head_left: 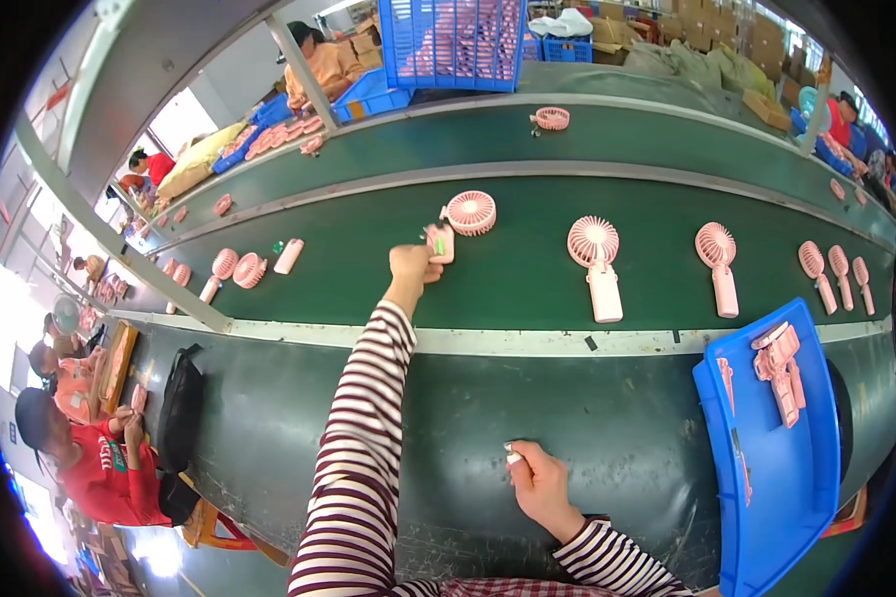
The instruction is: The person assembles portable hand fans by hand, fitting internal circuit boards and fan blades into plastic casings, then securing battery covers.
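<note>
My left hand reaches out over the green conveyor belt. Its fingers are closed on the handle of a pink handheld fan, and something bright green shows on that handle. The round fan head lies just beyond, by the handle's far end; whether the two are firmly joined, I cannot tell. Near me, above the dark worktable, my right hand is closed with thumb and finger pinched. A small whitish piece sticks out of that pinch, too small to name.
Two pink fans lie right on the belt, with several more at both ends. A blue tray with pink parts stands at right. A blue crate is behind. A co-worker in red sits at left by a black bag.
</note>
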